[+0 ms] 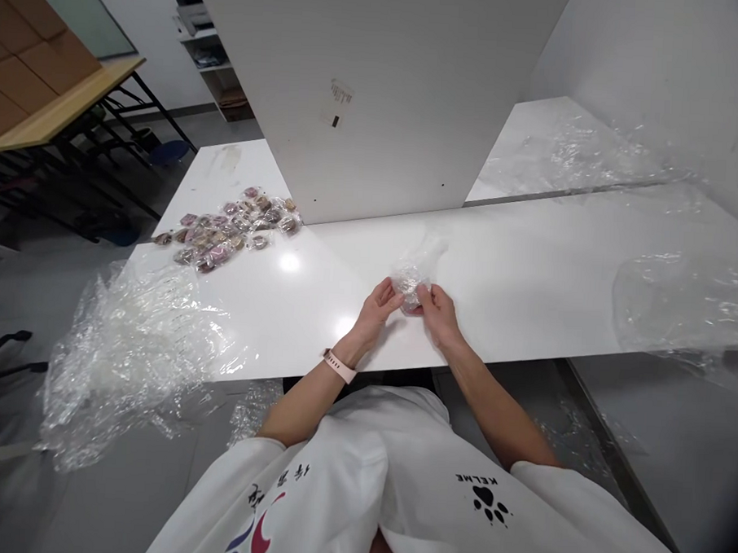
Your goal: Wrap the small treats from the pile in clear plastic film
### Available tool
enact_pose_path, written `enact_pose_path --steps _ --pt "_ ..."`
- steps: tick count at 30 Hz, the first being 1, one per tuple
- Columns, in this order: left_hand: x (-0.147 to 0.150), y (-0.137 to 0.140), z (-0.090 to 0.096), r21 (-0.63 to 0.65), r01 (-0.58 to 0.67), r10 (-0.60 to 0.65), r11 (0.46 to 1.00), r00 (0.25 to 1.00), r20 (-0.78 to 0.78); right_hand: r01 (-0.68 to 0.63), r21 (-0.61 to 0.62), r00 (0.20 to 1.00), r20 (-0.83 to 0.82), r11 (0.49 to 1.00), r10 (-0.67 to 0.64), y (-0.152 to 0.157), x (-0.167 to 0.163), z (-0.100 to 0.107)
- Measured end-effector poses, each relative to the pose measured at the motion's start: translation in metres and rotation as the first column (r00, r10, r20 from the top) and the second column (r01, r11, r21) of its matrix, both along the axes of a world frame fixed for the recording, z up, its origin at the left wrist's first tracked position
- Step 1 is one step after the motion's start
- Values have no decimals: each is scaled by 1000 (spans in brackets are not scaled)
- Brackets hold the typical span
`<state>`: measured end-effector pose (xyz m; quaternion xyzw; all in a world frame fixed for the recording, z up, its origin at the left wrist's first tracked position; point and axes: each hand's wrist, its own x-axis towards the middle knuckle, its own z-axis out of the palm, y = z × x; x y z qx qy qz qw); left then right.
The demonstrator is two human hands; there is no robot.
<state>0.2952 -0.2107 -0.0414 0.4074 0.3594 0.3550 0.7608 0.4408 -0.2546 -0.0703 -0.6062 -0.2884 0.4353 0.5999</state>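
Observation:
Both hands meet over the white table point(319, 307) near its front edge, on either side of a clear plastic bag point(415, 274). Something small and pinkish shows through the bag's lower end; its kind is hidden by the crinkled film. My left hand point(381, 305), with a pale pink band on the wrist, closes its fingers on the bag's left side. The thumb and fingers of my right hand point(437, 312) pinch the right side. The bag's loose end points away from me, toward the upright panel.
Several small wrapped items point(230, 228) lie in a cluster at the table's left. A heap of clear plastic film point(133, 348) hangs over the left front edge. More film point(686, 302) lies at the right. A tall white panel point(383, 90) rises behind the table.

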Motion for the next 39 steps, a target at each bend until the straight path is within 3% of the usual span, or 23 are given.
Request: enact_pose_path --steps 2,4,5,7,8,10,12,13,14,16,18,19,22,24,26,28,31,33,35,37,39 --pt "4 -3 4 -2 12 -12 1000 999 42 -109 -25 969 -228 994 100 -12 -14 5" --pt "5 -3 9 -23 33 -33 999 999 12 -249 -65 913 -349 966 211 -26 -23 10" --pt "4 -3 12 -39 53 -53 998 999 -4 -305 -91 903 -343 948 257 -32 -24 13" --pt "0 -5 19 -72 101 -101 992 995 12 -323 -142 940 -166 936 299 -43 -19 18" --pt "-4 -6 23 -90 123 -119 988 992 44 -250 -143 968 -13 958 251 -46 -12 20" --pt "-12 -8 31 -136 180 -161 974 977 139 50 -16 967 251 999 -44 -48 4 22" --pt "-21 -10 40 -163 255 -213 953 947 240 331 143 904 236 933 -357 -49 20 24" --pt "-24 -11 43 -163 295 -244 941 930 274 375 162 907 139 913 -397 -49 25 26" --pt "-26 -11 46 -148 331 -281 932 917 283 336 149 939 19 930 -342 -51 27 27" --pt "-25 -13 46 -66 377 -357 924 911 207 72 116 976 -212 991 -46 -58 20 33" --pt "-18 -16 41 83 344 -347 935 937 23 -180 126 922 -324 976 212 -70 2 39" --pt "-13 -18 37 170 294 -286 941 956 -71 -245 121 910 -314 962 271 -76 -9 41" --pt "2 -30 25 367 61 8 928 983 -182 -295 32 953 -63 955 296 -91 -38 38" --pt "10 -40 21 355 -14 69 935 987 -145 -270 -29 946 176 962 271 -96 -47 28" --pt "14 -47 20 222 56 -38 973 996 -84 -227 -38 903 366 973 225 -97 -47 13" --pt "13 -51 21 97 200 -198 975 980 -24 -173 -27 874 456 985 166 -94 -40 -1" --pt "2 -51 22 137 288 -278 948 957 -89 -134 -44 927 348 990 140 -85 -24 -4" --pt "-14 -50 17 263 247 -181 933 951 -252 -71 -20 984 165 997 74 -73 -10 7" --pt "-37 -50 8 414 184 18 892 899 -438 31 63 999 -9 998 -30 -54 8 27" --pt "-61 -51 -6 579 156 251 800 790 -560 81 182 994 -91 980 -66 -24 35 46" --pt "-82 -51 -20 709 194 420 679 689 -591 37 275 999 -46 961 -26 13 70 56"
